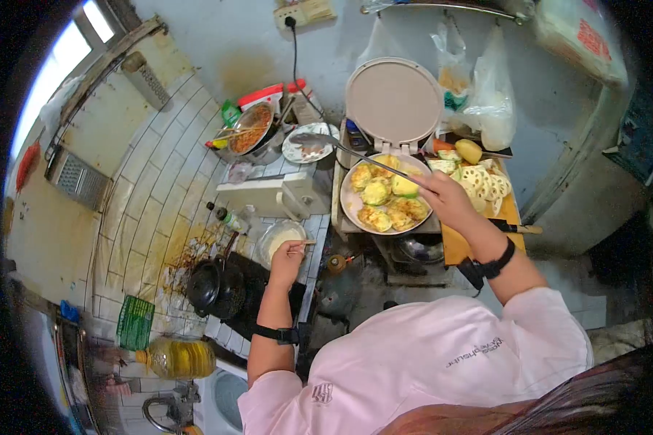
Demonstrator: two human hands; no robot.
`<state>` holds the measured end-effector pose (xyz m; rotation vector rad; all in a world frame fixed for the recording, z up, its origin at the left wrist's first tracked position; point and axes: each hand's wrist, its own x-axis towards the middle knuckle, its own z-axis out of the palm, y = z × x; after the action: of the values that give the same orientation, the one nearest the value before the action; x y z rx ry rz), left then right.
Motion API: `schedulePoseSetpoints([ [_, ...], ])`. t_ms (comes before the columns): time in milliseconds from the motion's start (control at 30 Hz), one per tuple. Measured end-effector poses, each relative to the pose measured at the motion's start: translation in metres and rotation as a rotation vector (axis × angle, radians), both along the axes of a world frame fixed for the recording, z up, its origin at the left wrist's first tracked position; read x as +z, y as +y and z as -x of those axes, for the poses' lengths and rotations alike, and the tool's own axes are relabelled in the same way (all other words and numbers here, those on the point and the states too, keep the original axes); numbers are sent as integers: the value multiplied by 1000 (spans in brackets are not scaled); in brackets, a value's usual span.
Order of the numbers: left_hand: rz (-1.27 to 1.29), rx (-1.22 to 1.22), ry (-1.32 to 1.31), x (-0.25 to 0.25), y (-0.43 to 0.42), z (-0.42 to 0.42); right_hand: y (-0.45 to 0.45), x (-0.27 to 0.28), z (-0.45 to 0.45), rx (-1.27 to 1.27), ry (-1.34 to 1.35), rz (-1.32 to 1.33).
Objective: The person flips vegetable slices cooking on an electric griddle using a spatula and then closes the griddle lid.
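Note:
My right hand [450, 197] is closed around the long dark handle of a metal spatula [315, 140]. The spatula's head points left, over a patterned plate [294, 154]. Below the handle, an electric griddle [352, 199] with its round lid [394, 101] raised holds several egg-coated, yellow-green slices [376, 192]. On the left, a bowl of pale batter [265, 246] stands on the tiled counter. At its rim my left hand [286, 262] is closed on a thin wooden utensil [307, 241]; its kind is mostly hidden by my fingers.
Sliced lotus root [480, 183] and a knife [515, 228] lie on a wooden board [461, 246] at right. A black pot [207, 286] stands near the left wall. A pan of reddish food [252, 129] sits behind, and an oil bottle [181, 359] is at lower left.

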<state>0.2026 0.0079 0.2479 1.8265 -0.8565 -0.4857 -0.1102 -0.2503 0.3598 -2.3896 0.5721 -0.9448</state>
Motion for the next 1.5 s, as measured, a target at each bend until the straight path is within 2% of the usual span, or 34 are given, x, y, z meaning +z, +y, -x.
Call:
schedulePoseSetpoints([
  [67, -115, 74, -41, 13, 22, 7, 6, 1, -36, 94, -33, -8],
  [200, -62, 171, -66, 9, 69, 6, 24, -14, -103, 247, 65, -21],
  [233, -118, 241, 81, 10, 80, 7, 35, -17, -116, 288, 86, -62],
  [333, -17, 238, -13, 8, 115, 11, 54, -42, -147, 395, 106, -188],
  [467, -156, 350, 21, 9, 153, 21, 75, -64, -159, 287, 114, -152],
  [567, -101, 356, 40, -8, 184, 20, 86, -77, -163, 137, 59, -312],
  [667, -121, 415, 107, -7, 203, 25, 98, -82, -165, 33, -65, -320],
  [733, -87, 409, 171, -12, 215, 22, 102, -83, -165, 3, -52, -309],
  [800, -83, 417, 219, -13, 224, 21, 101, -89, -168, 28, -162, -314],
  [833, -44, 386, 238, -14, 229, 20, 98, -99, -180, 55, -350, -199],
  [867, -49, 373, 228, -14, 231, 19, 97, -110, -182, 42, -360, -202],
  [933, -94, 366, 193, -10, 233, 20, 112, -83, -173, 108, -344, -899],
  [967, -85, 360, 190, -11, 234, 19, 115, -77, -170, 193, -426, -1092],
  [1000, -86, 343, 184, -13, 235, 16, 116, -77, -172, 179, -440, -1088],
  [1100, -86, 313, 207, -20, 236, 12, 110, -89, -194, 240, -586, -1372],
  [1200, -123, 312, 129, -16, 233, 10, 97, -102, -229, 221, -649, -1460],
  [1267, -94, 346, 224, -9, 229, 16, 93, -103, -252, 188, -687, -1456],
  [1333, -84, 332, 150, -7, 226, 17, 86, -99, -274, 147, -687, -1483],
  [1400, -124, 396, 234, -1, 221, 21, 78, -95, -294, 158, -711, -1503],
  [1500, -132, 434, 215, -4, 213, 22, 69, -94, -313, 256, -564, -1590],
])
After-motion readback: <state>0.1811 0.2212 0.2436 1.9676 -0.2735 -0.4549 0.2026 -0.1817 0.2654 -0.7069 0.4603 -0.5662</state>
